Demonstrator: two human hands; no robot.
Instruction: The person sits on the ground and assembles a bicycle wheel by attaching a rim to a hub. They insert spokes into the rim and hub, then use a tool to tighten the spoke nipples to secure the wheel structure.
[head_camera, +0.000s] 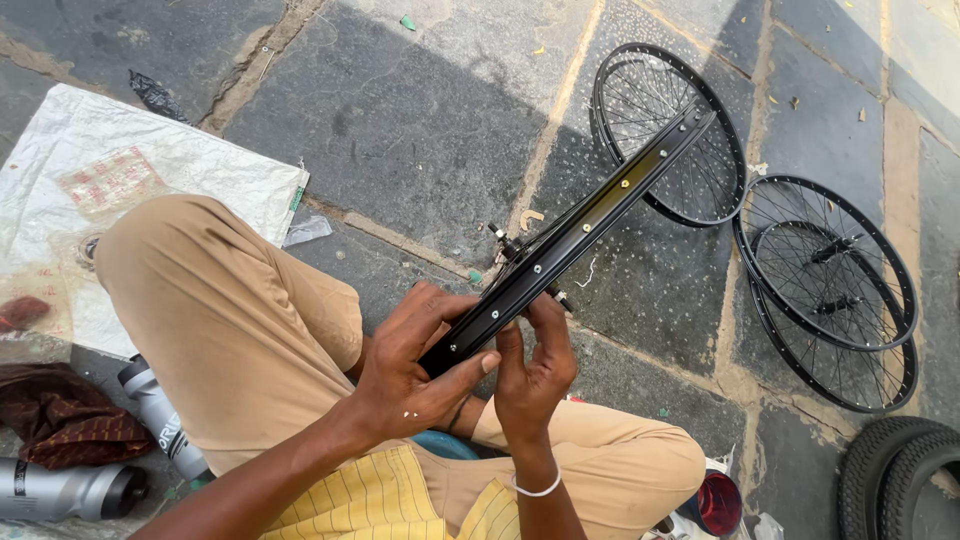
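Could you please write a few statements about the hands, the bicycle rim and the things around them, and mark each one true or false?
1. Both hands grip the black bicycle wheel rim, seen edge-on. True: the left hand wraps its near end and the right hand holds it beside that.
2. Several spoked wheels lie flat on the stone pavement. True.
3. The right wrist is bare. False: it wears a thin white bangle.
4. The tyres lie at the upper left. False: they are at the lower right corner.
5. A white woven sack is spread on the ground at the left. True.
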